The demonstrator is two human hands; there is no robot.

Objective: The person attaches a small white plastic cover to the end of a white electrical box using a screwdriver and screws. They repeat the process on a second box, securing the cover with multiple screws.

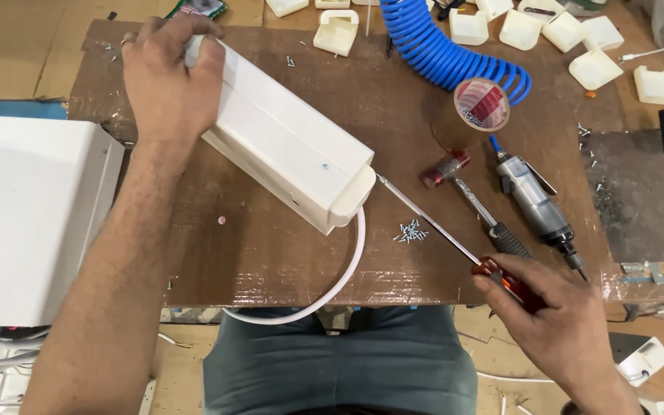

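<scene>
The right hand (566,327) is closed around the red handle of a long screwdriver (455,238). The thin shaft goes up and to the left, and its tip meets the cream end cap of a long white plastic housing (286,138). This housing lies diagonally on the brown worktable (270,253), in the middle-left part of it. The left hand (170,81) is wrapped over the far end of the housing, fingers curled over the top edge, pressing it against the table. A white cable (343,280) comes out near the end cap and bends down over the front edge of the table.

Just beside the screwdriver shaft is a small heap of screws (410,231). To the right lie a small hammer (466,192) with a red head and a grey pneumatic tool (536,207), joined to a blue coiled hose (443,50). A roll of tape (482,107) stands by the hose. Several cream end caps (593,68) are spread along the far edge. At the left stands a white box (28,223).
</scene>
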